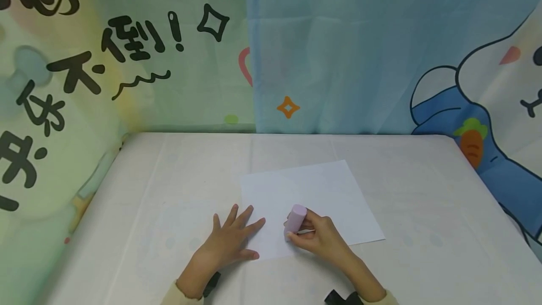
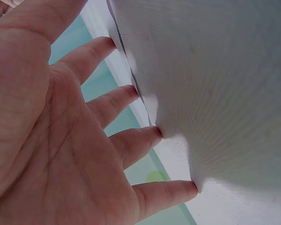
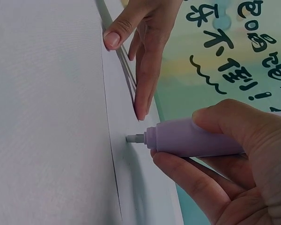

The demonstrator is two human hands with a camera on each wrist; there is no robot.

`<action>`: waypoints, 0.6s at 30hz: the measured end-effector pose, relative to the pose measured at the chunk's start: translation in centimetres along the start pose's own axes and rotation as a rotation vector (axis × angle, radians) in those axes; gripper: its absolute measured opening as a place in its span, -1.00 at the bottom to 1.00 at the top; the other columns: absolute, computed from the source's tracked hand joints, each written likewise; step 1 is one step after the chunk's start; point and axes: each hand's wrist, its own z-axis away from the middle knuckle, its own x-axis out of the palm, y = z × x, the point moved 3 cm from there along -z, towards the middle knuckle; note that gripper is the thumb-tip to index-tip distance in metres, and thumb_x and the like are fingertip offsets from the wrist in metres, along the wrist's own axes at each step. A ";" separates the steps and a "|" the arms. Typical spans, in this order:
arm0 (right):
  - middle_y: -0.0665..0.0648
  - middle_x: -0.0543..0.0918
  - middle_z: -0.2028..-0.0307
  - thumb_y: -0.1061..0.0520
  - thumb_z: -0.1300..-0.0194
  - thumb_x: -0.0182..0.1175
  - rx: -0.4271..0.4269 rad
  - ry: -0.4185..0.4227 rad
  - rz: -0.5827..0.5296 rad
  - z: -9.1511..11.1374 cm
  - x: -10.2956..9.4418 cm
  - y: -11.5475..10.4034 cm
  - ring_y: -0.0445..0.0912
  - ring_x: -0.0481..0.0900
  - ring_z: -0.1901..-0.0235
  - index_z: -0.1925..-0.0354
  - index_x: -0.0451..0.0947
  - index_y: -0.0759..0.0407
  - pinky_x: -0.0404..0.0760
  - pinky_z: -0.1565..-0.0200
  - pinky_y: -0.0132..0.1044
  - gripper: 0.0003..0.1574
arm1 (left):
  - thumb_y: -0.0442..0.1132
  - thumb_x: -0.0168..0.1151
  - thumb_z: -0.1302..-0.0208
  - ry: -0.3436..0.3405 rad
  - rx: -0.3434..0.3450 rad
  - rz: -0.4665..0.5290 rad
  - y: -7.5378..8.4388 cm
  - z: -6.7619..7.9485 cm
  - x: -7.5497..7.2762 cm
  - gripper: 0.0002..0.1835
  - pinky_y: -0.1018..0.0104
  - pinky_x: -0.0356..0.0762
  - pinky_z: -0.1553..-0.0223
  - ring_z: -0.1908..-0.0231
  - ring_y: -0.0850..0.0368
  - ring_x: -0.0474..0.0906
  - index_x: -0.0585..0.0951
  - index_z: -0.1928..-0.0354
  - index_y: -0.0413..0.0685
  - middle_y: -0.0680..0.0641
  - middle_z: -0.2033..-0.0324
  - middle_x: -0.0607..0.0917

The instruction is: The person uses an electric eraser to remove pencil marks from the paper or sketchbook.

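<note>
A white sheet of paper [image 1: 313, 192] lies slightly turned on the cloth-covered table. My left hand [image 1: 230, 241] rests at its left edge, fingers spread and fairly straight; in the left wrist view the fingertips [image 2: 154, 132] press on the surface. My right hand [image 1: 319, 236] grips a thick lavender marker [image 1: 295, 219] between thumb and fingers, over the paper's lower part. The right wrist view shows the marker's grey tip [image 3: 135, 138] at the paper, near its front edge; whether any mark is there I cannot tell.
A white cloth [image 1: 169, 192] covers the table, with faint creases. Behind it hang a green printed curtain [image 1: 190, 98] with dark lettering and a blue one [image 1: 338, 60] with a cartoon animal. Black straps [image 1: 343, 298] sit at both wrists.
</note>
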 end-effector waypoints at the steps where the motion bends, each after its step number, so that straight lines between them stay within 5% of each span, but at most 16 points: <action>1: 0.45 0.69 0.27 0.45 -0.09 0.35 0.003 0.003 0.006 0.0 -0.1 0.0 0.21 0.73 0.32 0.11 0.45 0.56 0.69 0.33 -0.34 -0.60 | 0.11 0.36 -0.10 0.001 0.002 0.000 0.0 0.0 0.0 -0.20 -0.61 0.00 -0.14 -0.43 -0.41 0.00 0.37 -0.40 0.09 -0.25 -0.44 0.22; 18: 0.45 0.69 0.29 0.51 -0.04 0.35 -0.041 0.013 -0.015 -0.2 0.2 0.1 0.21 0.73 0.35 0.14 0.45 0.56 0.69 0.34 -0.33 -0.60 | 0.12 0.36 -0.09 0.011 0.009 -0.015 -0.1 -0.1 0.1 -0.20 -0.61 0.04 -0.13 -0.42 -0.42 0.02 0.38 -0.39 0.08 -0.25 -0.44 0.24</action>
